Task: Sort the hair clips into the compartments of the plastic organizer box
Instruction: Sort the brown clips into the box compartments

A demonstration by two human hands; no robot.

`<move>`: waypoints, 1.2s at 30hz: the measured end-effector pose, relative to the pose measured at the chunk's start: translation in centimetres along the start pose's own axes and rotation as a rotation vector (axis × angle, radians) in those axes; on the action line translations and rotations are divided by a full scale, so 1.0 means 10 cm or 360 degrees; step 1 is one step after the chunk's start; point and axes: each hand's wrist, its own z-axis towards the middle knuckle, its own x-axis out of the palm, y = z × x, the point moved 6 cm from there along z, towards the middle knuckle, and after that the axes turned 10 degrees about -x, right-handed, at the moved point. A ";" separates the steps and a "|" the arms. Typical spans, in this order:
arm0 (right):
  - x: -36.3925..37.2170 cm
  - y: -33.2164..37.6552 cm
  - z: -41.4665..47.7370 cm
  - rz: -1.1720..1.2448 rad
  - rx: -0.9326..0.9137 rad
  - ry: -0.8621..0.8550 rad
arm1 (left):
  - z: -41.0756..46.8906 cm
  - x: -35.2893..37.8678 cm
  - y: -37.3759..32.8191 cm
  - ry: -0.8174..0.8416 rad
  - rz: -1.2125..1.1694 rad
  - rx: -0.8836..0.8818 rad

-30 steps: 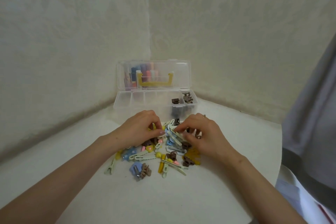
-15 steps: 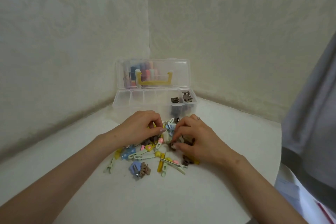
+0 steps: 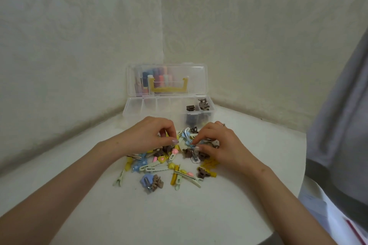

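Note:
A clear plastic organizer box [image 3: 135, 114] stands open at the back of the white table, its lid upright. Brown claw clips [image 3: 203, 105] lie in its right compartments; the left ones look bare. A pile of hair clips [image 3: 159, 167] in blue, yellow, pale green, pink and brown lies in front of the box. My left hand [image 3: 147, 137] hovers over the pile's left side with its fingers curled round a yellow clip. My right hand [image 3: 221, 145] pinches a light blue clip [image 3: 188, 139] between thumb and forefinger at the top of the pile.
The table sits in a corner between two pale patterned walls. Coloured spools and a yellow handle [image 3: 167, 87] show through the lid. Grey fabric [image 3: 338, 125] hangs at the right, past the table's rounded edge. Bare tabletop lies near me.
My right hand has slid a little left and curled its fingers onto the blue clip. My left hand has stayed in place over the pile.

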 end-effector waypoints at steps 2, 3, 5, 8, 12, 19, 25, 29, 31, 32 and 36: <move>0.00 0.00 0.00 0.0010 0.0015 0.0008 | -0.03 -0.07 0.00 -0.0025 -0.0042 0.0008; 0.00 -0.01 0.00 -0.0001 0.0024 0.0004 | -0.05 -0.10 0.01 -0.0041 -0.0065 0.0003; 0.00 -0.02 -0.01 -0.0020 0.0046 -0.0020 | -0.09 -0.15 0.06 -0.0081 -0.0099 -0.0027; -0.01 -0.04 -0.01 -0.0058 0.0069 -0.0063 | -0.13 -0.26 0.18 -0.0119 -0.0084 -0.0089; -0.02 -0.03 0.00 -0.0123 0.0042 -0.0059 | -0.24 -0.38 0.51 -0.0088 0.0077 -0.0271; 0.00 -0.01 0.00 -0.0153 -0.0001 -0.0057 | -0.48 -0.25 0.94 0.0569 0.0442 -0.0772; 0.07 0.04 0.02 -0.0207 -0.0097 -0.0038 | -0.32 -0.05 0.70 0.0410 -0.0152 -0.0591; 0.10 0.06 0.04 -0.0234 -0.0106 -0.0052 | -0.23 0.07 0.58 0.0226 -0.0256 -0.0442; 0.10 0.09 0.05 -0.0211 -0.0119 -0.0101 | -0.22 0.07 0.55 0.0186 -0.0350 -0.0418; 0.10 0.11 0.07 -0.0187 -0.0134 -0.0117 | -0.23 0.05 0.54 0.0137 -0.0324 -0.0406; 0.19 0.25 0.19 -0.0315 -0.0272 0.0085 | -0.24 -0.10 0.47 -0.0271 0.0034 -0.0261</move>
